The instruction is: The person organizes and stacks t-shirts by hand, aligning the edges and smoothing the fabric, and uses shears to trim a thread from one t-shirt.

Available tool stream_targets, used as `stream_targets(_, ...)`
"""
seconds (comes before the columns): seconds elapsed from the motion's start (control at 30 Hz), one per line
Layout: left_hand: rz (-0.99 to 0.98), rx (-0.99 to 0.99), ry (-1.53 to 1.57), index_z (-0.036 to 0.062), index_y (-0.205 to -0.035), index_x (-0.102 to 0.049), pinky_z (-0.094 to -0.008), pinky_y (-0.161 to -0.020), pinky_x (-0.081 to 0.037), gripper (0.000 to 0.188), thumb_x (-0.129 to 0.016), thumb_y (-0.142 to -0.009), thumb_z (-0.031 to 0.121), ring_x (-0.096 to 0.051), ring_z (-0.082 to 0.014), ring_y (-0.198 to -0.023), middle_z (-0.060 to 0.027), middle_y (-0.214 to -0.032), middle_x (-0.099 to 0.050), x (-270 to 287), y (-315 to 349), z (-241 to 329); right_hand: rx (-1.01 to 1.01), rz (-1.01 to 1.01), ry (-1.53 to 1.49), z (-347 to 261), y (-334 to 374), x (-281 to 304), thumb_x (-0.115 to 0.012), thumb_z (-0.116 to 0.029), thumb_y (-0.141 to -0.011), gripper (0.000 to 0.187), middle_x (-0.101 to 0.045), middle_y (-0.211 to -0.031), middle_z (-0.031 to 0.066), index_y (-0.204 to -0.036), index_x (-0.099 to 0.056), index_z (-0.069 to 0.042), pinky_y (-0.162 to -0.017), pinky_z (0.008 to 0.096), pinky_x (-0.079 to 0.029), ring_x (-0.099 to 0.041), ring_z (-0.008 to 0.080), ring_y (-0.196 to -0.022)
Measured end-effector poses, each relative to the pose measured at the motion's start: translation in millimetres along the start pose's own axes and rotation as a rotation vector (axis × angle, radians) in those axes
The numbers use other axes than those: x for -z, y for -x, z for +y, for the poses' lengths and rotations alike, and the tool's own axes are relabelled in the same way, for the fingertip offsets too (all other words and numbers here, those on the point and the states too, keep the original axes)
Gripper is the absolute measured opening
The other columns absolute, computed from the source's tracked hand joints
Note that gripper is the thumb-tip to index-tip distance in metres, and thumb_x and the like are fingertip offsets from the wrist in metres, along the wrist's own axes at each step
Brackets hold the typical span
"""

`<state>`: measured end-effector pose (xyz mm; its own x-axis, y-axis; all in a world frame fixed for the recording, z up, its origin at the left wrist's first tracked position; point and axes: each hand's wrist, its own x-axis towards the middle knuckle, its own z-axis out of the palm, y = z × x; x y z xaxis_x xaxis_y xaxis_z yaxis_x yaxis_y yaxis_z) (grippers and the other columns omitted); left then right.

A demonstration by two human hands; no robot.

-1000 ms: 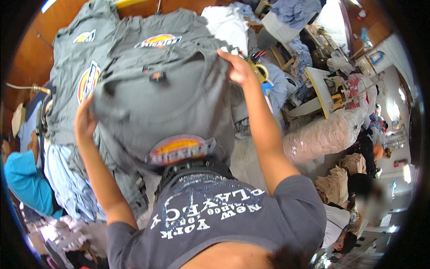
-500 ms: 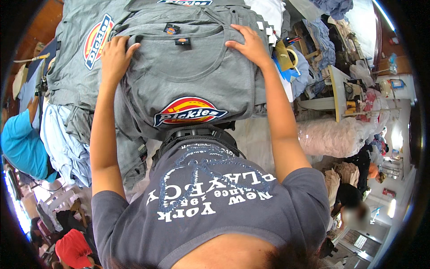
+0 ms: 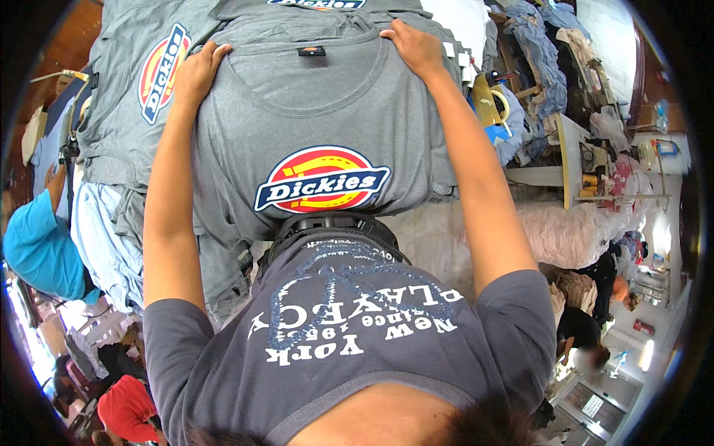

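Note:
A grey T-shirt (image 3: 312, 134) with a wide round neck and a colourful oval chest logo lies spread before me, on top of other grey shirts. My left hand (image 3: 199, 73) is closed on its left shoulder beside the neckline, thumb and fingers pinching the cloth. At the right shoulder my right hand (image 3: 416, 48) pinches the fabric in the same way. A small dark neck label (image 3: 312, 52) shows inside the collar between both hands. The shirt's lower end hangs toward my waist.
Another grey shirt with a similar logo (image 3: 163, 74) lies to the left. On the right are yellow tape (image 3: 500, 108), heaped blue cloth (image 3: 539, 44) and a pink bundle in clear plastic (image 3: 558, 230). A person in a turquoise top (image 3: 44, 245) is at far left.
Both hands have moved farther away from me and closed on the shoulders, drawing the top shirt's neckline up. The shirt's chest now looks flatter, and the label of the shirt beneath is covered.

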<state>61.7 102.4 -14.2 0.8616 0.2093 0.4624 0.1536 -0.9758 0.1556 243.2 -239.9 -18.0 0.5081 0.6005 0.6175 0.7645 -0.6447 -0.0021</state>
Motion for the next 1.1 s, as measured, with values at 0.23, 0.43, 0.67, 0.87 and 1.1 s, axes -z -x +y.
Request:
stream_targets(0.23,0.028,0.075,0.004,0.0063,-0.079,-0.05,-0.0428,-0.058,-0.041,0.041,-0.042,-0.083,0.046,-0.056,-0.0336,-0.069,-0.018,-0.073,-0.058,11,0,16,-0.049,-0.044,0.005,3,1,2,-0.048,-0.046,-0.079,0.034,-0.059,-0.066,0.006,-0.081,-0.052,-0.012,-0.048,0.0377,-0.044,-0.058,0.027,-0.059)
stream_targets(0.43,0.384,0.099,0.008,-0.0013,-0.09,-0.055,-0.0356,-0.069,-0.039,0.031,-0.056,-0.08,0.028,-0.051,-0.0277,-0.078,-0.0127,-0.083,-0.055,59,80,34,0.114,0.34,-0.114,-5,35,81,-0.055,-0.034,-0.08,0.027,-0.059,-0.07,0.0085,-0.085,-0.056,-0.008,-0.053,0.035,-0.044,-0.056,0.0246,-0.061)
stream_targets(0.67,-0.038,0.24,0.253,-0.0005,-0.084,-0.053,-0.0317,-0.068,-0.039,0.023,-0.062,-0.075,0.018,-0.047,-0.0236,-0.073,-0.0111,-0.077,-0.049,86,247,96,-0.869,-0.256,-0.679,-90,201,181,-0.063,-0.022,-0.076,0.021,-0.051,-0.062,0.0025,-0.077,-0.055,-0.002,-0.05,0.0247,-0.038,-0.045,0.0099,-0.055)
stream_targets(0.87,-0.147,0.229,-0.029,0.0006,-0.082,-0.051,-0.0376,-0.071,-0.037,0.03,-0.065,-0.07,0.024,-0.043,-0.0298,-0.082,-0.0141,-0.089,-0.045,84,248,125,-0.657,-0.138,-0.302,-131,221,156,-0.064,-0.019,-0.072,0.019,-0.049,-0.067,0.0035,-0.081,-0.053,-0.006,-0.048,0.0306,-0.038,-0.045,0.0158,-0.053)
stream_targets(1.1,-0.062,0.09,0.273,-0.0017,-0.075,-0.051,-0.0341,-0.076,-0.036,0.021,-0.063,-0.061,0.009,-0.043,-0.027,-0.085,-0.0117,-0.096,-0.049,103,250,91,-0.686,-0.277,-1.038,-104,232,156,-0.055,-0.019,-0.081,0.019,-0.044,-0.061,0.0021,-0.083,-0.044,-0.003,-0.042,0.0226,-0.036,-0.044,0.0073,-0.045)
